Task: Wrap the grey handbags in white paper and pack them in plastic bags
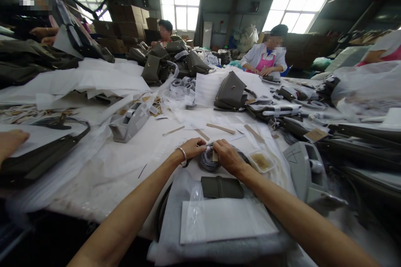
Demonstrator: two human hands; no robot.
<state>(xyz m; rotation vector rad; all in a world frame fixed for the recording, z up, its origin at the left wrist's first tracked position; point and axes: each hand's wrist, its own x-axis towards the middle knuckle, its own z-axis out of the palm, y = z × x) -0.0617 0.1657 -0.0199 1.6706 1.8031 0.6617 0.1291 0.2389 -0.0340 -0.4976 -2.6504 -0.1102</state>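
The rolled grey strap (208, 162) lies on the white tabletop (125, 162) between both hands. The left hand (192, 148) and right hand (228, 156) each have a tight grip on it. Beside it, a small tray (254, 154) holds brown bits.

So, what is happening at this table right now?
A person's left hand and right hand both pinch a coiled grey strap on the white table. A dark pouch lies between the strap and a white sheet nearer the person. Across the table, a co-worker handles something too small to tell.
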